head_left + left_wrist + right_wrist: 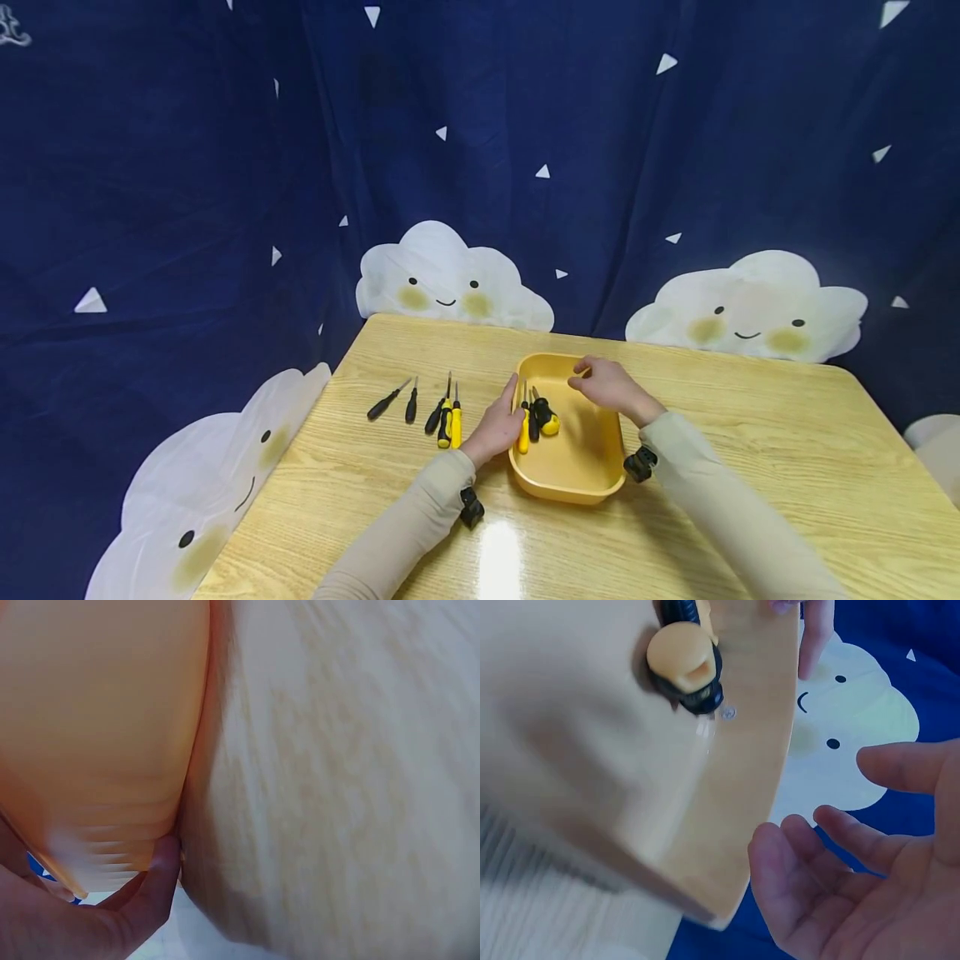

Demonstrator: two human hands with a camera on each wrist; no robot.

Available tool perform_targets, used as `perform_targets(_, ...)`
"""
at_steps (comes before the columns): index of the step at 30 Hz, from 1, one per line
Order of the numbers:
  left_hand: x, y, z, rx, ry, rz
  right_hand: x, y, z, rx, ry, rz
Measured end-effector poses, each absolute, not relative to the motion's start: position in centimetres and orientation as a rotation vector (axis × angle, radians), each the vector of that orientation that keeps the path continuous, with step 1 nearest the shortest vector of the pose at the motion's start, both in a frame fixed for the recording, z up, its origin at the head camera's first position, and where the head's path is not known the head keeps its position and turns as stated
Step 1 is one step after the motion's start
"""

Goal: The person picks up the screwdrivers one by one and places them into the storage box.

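Note:
A yellow plastic bin (577,467) lies on the table with three screwdrivers inside along its left side: a yellow-handled one (523,437), a slim black one (533,428) and a stubby black-and-yellow one (548,421). My left hand (498,425) grips the bin's left wall; in the left wrist view its fingers (159,881) lie against the outside of the wall. Over the bin's far right part is my right hand (611,386), its fingers loosely bent with nothing between them. The right wrist view shows its fingertips (763,838) close by the rim.
Left of the bin, several screwdrivers lie on the wooden table (720,433): two black ones (382,407) farther left, and a group with a yellow one (456,427) nearer my left hand. A dark blue curtain (480,100) with clouds hangs behind the table.

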State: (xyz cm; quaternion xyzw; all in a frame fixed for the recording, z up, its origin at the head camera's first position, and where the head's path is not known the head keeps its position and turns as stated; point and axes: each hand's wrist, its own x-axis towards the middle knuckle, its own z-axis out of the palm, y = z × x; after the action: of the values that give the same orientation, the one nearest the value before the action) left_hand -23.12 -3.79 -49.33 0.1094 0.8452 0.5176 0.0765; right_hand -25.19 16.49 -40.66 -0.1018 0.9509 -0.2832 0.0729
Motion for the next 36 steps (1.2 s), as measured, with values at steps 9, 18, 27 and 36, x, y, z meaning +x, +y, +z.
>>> perform_targets(9,-23.3,-3.8,-49.2,0.304,2.532,1.541,-25.1,18.6,-40.3,-0.319,2.96,-0.742)
perform_targets(18,-23.3,-3.7,-49.3,0.303,2.536,1.538,-24.5,20.8,-40.4,-0.315,2.976,-0.717)
perform_targets(27,-23.3,-3.7,-49.4,0.306,2.533,1.534,-24.3,22.9,-41.2,-0.266,2.997,-0.704)
perform_targets(36,-23.2,-3.7,-49.4,0.303,2.525,1.534,-23.6,24.7,-42.0,-0.219,2.982,-0.692)
